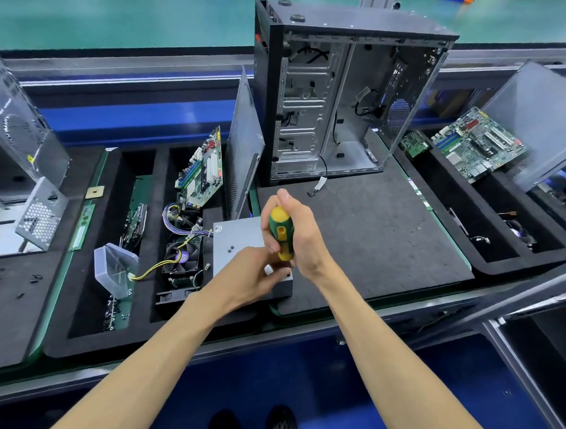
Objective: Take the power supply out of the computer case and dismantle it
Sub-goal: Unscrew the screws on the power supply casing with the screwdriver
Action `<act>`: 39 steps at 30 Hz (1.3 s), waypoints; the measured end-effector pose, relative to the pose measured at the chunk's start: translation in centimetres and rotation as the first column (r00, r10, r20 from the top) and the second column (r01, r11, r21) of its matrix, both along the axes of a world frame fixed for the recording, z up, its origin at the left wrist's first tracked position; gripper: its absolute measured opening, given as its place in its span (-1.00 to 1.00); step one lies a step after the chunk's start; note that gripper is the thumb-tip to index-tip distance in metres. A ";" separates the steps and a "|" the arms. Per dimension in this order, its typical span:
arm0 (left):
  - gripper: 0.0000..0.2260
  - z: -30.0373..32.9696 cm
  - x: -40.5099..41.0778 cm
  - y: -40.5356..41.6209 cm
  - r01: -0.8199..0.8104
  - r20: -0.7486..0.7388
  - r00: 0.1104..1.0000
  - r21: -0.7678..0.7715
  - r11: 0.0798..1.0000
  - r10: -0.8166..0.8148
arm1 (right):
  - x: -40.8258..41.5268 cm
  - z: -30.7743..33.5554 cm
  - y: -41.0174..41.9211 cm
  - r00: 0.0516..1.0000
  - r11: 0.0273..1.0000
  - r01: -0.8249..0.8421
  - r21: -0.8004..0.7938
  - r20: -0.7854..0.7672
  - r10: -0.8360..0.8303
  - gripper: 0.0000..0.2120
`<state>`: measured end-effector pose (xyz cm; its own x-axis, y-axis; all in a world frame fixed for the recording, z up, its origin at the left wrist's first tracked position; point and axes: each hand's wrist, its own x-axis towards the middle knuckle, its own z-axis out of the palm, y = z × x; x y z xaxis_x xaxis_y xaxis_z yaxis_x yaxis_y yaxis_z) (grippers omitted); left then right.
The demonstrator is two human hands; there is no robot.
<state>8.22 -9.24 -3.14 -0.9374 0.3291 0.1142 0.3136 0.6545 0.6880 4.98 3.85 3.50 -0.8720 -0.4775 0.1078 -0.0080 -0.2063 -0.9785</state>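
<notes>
Gripping hand, right: right hand (300, 233) has its grip clamped round the yellow-and-green handle of a screwdriver (280, 232), held nearly upright with the tip pointing down at the power supply.
Left hand: left hand (256, 273) rests on the near end of the power supply, fingers curled at the spot just beside the screwdriver's tip; whether this grip pinches anything cannot be told.
Power supply: grey metal box (236, 240) lying flat on the left edge of the dark foam mat (372, 237), out of the case; two small dark screws show on its top face.
Wiring: a bundle of cables (179, 218) runs from the far left corner of the power supply into the tray on the left.
Computer case: black computer case (345, 93) stands upright at the far side of the mat, its side open and its interior bare metal with a few loose cables.
Side panel: grey panel (245, 145) leans on edge just left of the case.
Left tray: holds a motherboard (201, 172) on edge, a cooling fan (182, 258) and a clear plastic box (115, 270).
Right tray: a second motherboard (478, 143) lies tilted.
Tabletop: the mat and trays sit side by side along the tabletop (407, 309).
</notes>
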 end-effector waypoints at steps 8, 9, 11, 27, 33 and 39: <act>-0.85 -0.5 0.4 0.8 -0.144 -0.095 0.985 -0.025 0.989 0.141 | 1.0 0.0 -0.4 0.985 0.990 0.138 -0.002 -0.100 -0.138 -0.61; -0.83 -0.6 0.4 0.8 -0.160 -0.088 0.984 -0.028 0.987 0.157 | 0.8 0.0 -0.5 0.983 0.987 0.161 0.009 -0.090 -0.159 -0.58; -0.82 -0.8 0.3 0.6 -0.170 -0.060 0.984 -0.023 0.985 0.168 | 0.4 0.0 -0.6 0.982 0.984 0.176 0.020 -0.070 -0.174 -0.52; -0.77 -0.1 0.3 2.1 -0.243 -0.058 0.969 -0.058 0.968 0.239 | 0.7 0.0 -0.3 0.968 0.979 0.206 -0.015 -0.147 -0.206 -0.68; -0.90 -0.5 0.7 0.8 -0.156 0.032 0.987 0.035 0.987 0.155 | -0.2 -0.4 -0.2 0.978 0.978 0.201 -0.058 -0.046 -0.204 -0.65; -0.89 -0.2 0.9 0.9 -0.108 0.034 0.994 0.101 0.989 0.105 | -0.5 -0.5 -0.7 0.989 0.987 0.146 -0.069 -0.008 -0.147 -0.41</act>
<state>9.12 -8.36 -3.36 -0.9698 0.2152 0.1147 0.2250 0.6083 0.7612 4.48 3.11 3.04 -0.9304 -0.3356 0.1473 -0.0557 -0.2677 -0.9619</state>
